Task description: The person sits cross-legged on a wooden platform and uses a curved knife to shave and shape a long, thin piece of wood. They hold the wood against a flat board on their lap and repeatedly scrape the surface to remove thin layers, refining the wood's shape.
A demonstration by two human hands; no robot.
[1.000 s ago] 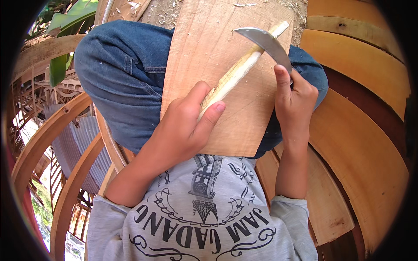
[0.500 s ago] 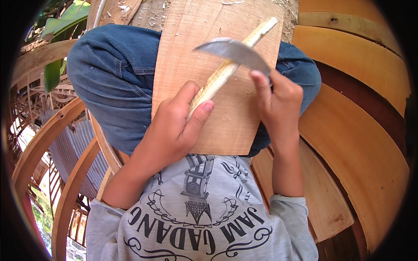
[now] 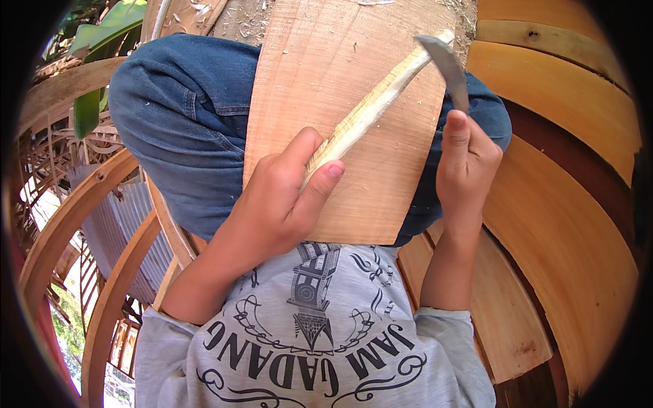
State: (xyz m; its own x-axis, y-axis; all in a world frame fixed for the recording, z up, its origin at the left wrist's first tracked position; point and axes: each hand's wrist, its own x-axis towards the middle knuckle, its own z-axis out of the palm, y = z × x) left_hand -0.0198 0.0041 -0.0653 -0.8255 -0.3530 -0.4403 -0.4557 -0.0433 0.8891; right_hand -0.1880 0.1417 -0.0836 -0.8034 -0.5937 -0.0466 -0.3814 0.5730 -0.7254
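Observation:
My left hand (image 3: 282, 187) is closed around the lower end of a pale, peeled wooden stick (image 3: 373, 109). The stick slants up and to the right over a flat wooden board (image 3: 299, 81) lying across my lap. In my right hand (image 3: 466, 160) is a knife with a curved metal blade (image 3: 447, 68), its thumb pressed along the base of the blade; the handle is hidden in the fist. The blade's tip lies at the stick's far end, where it crosses or touches the wood.
Curved wooden planks (image 3: 564, 197) line the right side. On the left are bent wooden ribs (image 3: 75, 211) and corrugated metal sheet (image 3: 129, 231). Wood shavings (image 3: 245, 20) litter the surface beyond the board. My bent knees (image 3: 177, 115) flank the board.
My right hand has moved the knife away from me and to the right, from the stick's middle to its far end. The blade has turned more upright. My left hand keeps its grip.

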